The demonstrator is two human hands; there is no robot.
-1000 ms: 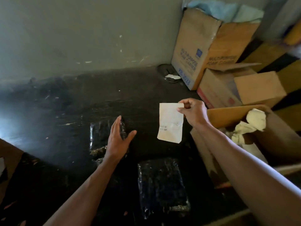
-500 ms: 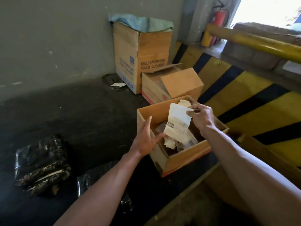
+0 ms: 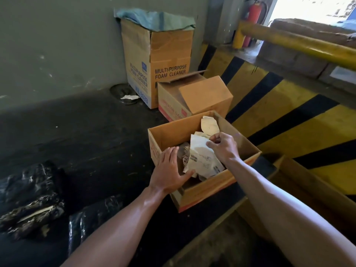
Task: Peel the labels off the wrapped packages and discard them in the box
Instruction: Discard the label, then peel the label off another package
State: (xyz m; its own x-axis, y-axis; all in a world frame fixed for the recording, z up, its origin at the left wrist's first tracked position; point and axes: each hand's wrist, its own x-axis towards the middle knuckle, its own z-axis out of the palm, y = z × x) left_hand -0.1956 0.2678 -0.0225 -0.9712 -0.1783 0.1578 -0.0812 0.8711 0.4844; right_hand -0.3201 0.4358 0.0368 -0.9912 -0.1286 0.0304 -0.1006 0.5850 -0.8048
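The right hand point(image 3: 223, 146) is over the open brown cardboard box point(image 3: 208, 186) and pinches the top edge of a white paper label point(image 3: 201, 155) between thumb and fingertips, so the label hangs down inside the box, above a heap of other crumpled white labels point(image 3: 210, 126). The left hand point(image 3: 170, 170) lies on the near left corner of the box, with fingers pressed together and the thumb spread toward the papers; it seems to touch them, but this is hard to see. Two black plastic-wrapped packages point(image 3: 30, 199) lie on the dark floor at the near left, well apart from the box. Behind the box, by the grey wall, stand a tall brown carton printed "MULTI-PURPOSE FOAM CLEANER" point(image 3: 169, 60) and a smaller brown carton point(image 3: 204, 95).
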